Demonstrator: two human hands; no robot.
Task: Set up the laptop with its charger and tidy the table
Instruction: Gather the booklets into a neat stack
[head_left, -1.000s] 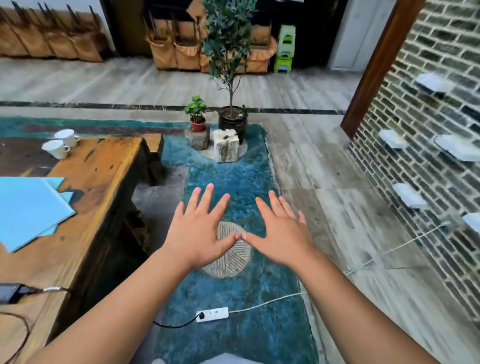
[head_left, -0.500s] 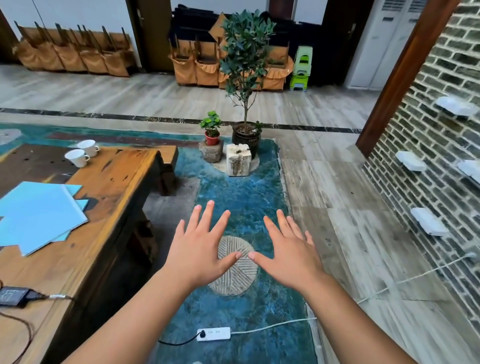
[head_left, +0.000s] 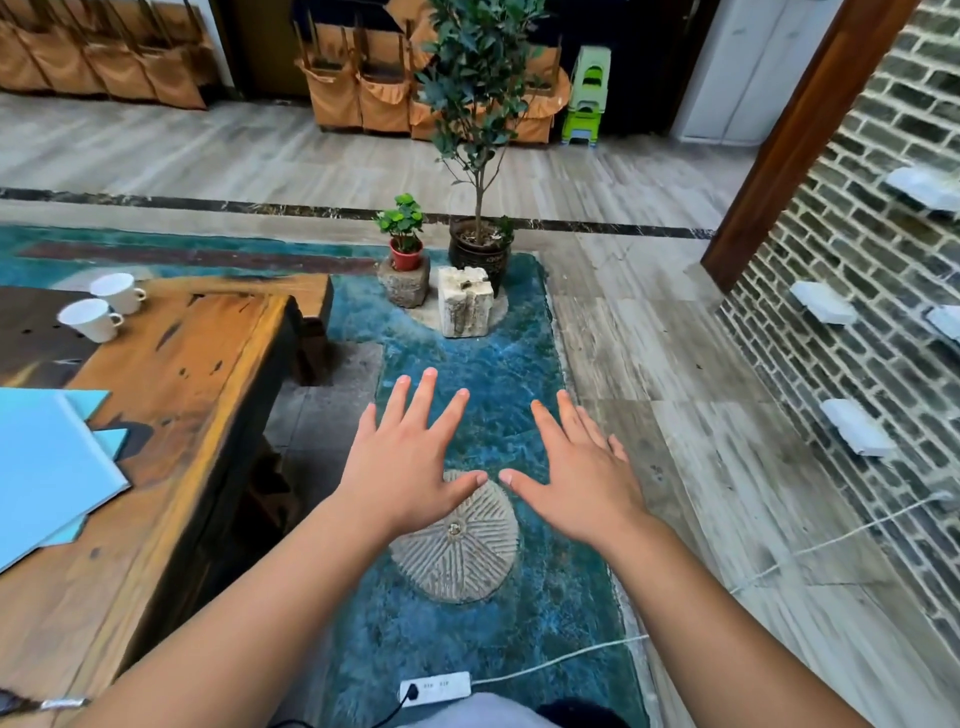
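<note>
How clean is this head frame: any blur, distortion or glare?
Head view: even, soft daylight, no glare; wide-angle bending bows the brick wall and floor lines; left edge smears the cups and blue sheets; both hands fairly sharp.

One head-worn wide-angle view looks forward and steeply down from standing height, close over both outstretched forearms. Past the fingertips lie a blue rug (head_left: 467, 364) and potted plants (head_left: 478, 244); left of the fingers a wooden table (head_left: 197, 374) edge enters (lines bow near the frame's rim).
</note>
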